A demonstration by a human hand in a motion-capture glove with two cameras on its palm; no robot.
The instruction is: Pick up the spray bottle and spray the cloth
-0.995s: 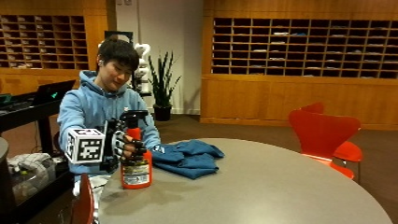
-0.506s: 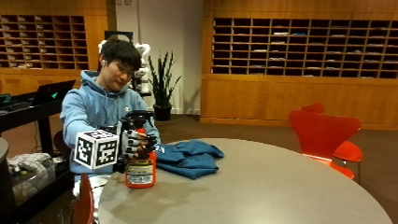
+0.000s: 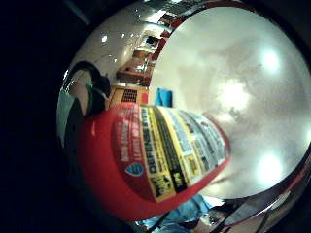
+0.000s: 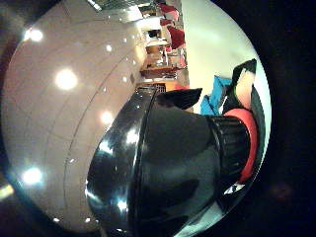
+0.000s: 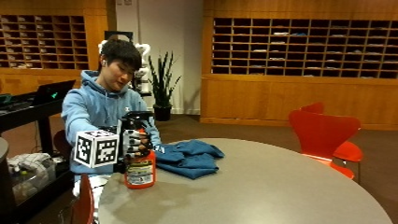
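A red spray bottle with a black trigger head stands upright near the table's left edge. My gloved right hand grips its neck just under the head. The bottle's red body and yellow label fill the little finger side palm view, and its black head fills the thumb side palm view. A crumpled blue cloth lies on the table just right of the bottle, also seen as a blue patch past the nozzle.
The round grey table stretches to the right. An orange chair stands at its far right side, and another orange chair back at the near left. A black cart with a laptop stands at the left.
The hand with the bottle has shifted slightly right along the table's left edge. The cloth has not moved.
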